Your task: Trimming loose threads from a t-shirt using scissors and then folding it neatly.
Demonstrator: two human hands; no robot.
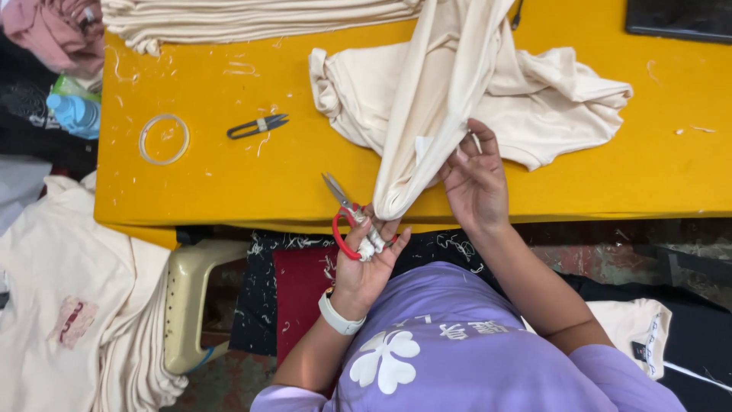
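Left hand (364, 259): below the near edge of the yellow worktop (213, 183), palm up, fingers curled through the red-handled scissors (349, 217); blades pressed together, tips pointing up-left over the near edge.
Right hand (476, 179): at the near edge, right of the scissors, fingertips pinching a fold of the cream garment (457, 84).
Cream garment: heaped at the worktop's middle, one gathered length drawn down to the near edge, ending between both hands and touching the left fingers.
Open room: bare yellow surface left of the garment, broken only by a small thread snipper (258, 126) and a clear ring (164, 139) toward the left edge; bare stretch also at the right edge.
Edges: folded cream stack (252, 19) along the far edge; dark flat object (679, 19) at the far right corner, cut off.
Beyond the left edge: more cream garments (76, 305), blue bottle (75, 113).
Hard to make out: scissor finger loops, wrapped in pale tape and half covered by fingers.
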